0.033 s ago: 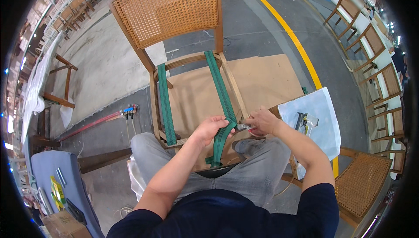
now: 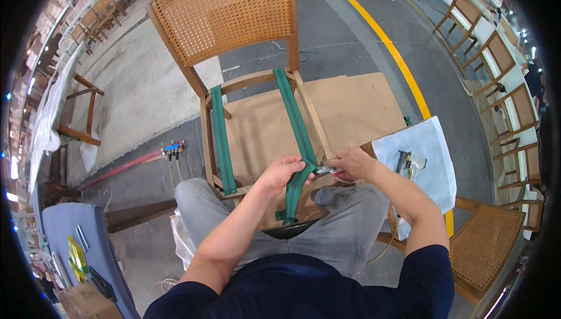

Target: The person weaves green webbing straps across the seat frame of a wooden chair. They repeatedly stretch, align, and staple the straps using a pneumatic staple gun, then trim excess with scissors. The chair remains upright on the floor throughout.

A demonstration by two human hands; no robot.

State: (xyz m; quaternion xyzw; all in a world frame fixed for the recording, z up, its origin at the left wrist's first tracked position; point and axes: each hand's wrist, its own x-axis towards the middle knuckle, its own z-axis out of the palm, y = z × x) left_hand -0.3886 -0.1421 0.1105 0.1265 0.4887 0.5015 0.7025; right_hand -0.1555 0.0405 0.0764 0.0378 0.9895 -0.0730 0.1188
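Between my knees stands a wooden chair (image 2: pixel 312 105) with a woven cane back (image 2: pixel 225 18) and an open seat frame. Two green webbing straps run from its rear rail to the front; the left strap (image 2: pixel 221 140) lies straight across. My left hand (image 2: pixel 283 174) pinches the folded front part of the right strap (image 2: pixel 297 114), whose loose end hangs down toward my lap. Close beside it, my right hand (image 2: pixel 349 164) is closed around a small metal-headed hand tool (image 2: pixel 322 170) with a reddish handle. The tool's head is at the strap by the front rail; its exact kind is unclear.
Right of me, a stapler-like tool (image 2: pixel 403 161) lies on a pale-covered board (image 2: pixel 438 143), near a cane-seated chair (image 2: pixel 485 246). Cardboard (image 2: pixel 356 102) covers the floor under the chair. A blue-grey padded surface (image 2: pixel 76 214) with tools and a carton (image 2: pixel 87 301) is at left.
My right hand has turned very slightly, and more of the tool's metal head shows beside the strap. My left hand stays in place on the strap.
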